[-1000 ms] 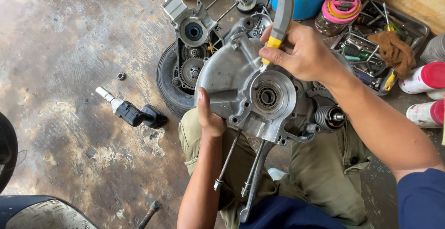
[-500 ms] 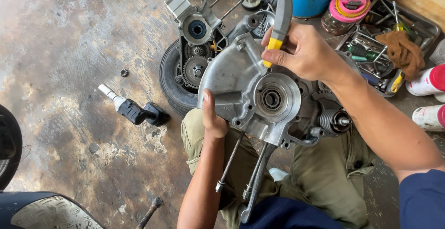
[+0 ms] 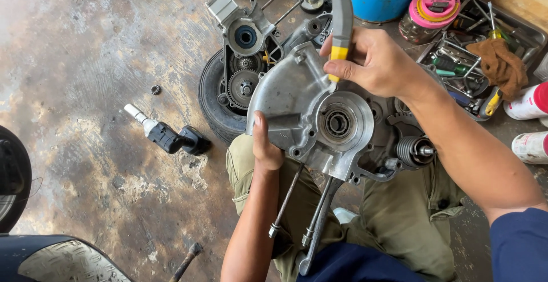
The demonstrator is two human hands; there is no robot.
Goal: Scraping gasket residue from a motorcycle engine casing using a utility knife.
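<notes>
My right hand (image 3: 379,65) has its grip closed around the grey-and-yellow handle of a hand tool (image 3: 341,28), thumb pressed on the yellow band, the working end down at the upper edge of the silver cast-aluminium engine crankcase cover (image 3: 308,111); I cannot see the tip itself. My left hand (image 3: 265,145) is wrapped on the cover's lower left edge, fingers hidden behind it, steadying the casting, which rests on my olive-trousered lap above the stained concrete floor (image 3: 85,88). I judge this as the prying or working stage along the cover's seam, and the next move would call for steady support from the left hand while the tool bears on the edge without slipping toward the round bearing bore (image 3: 337,123). Beyond lie the black geared engine half (image 3: 242,82) and a metal tray of tools (image 3: 479,53). Compared with half a second ago, the tool stands slightly more upright and both hands hold nearly the same places.
</notes>
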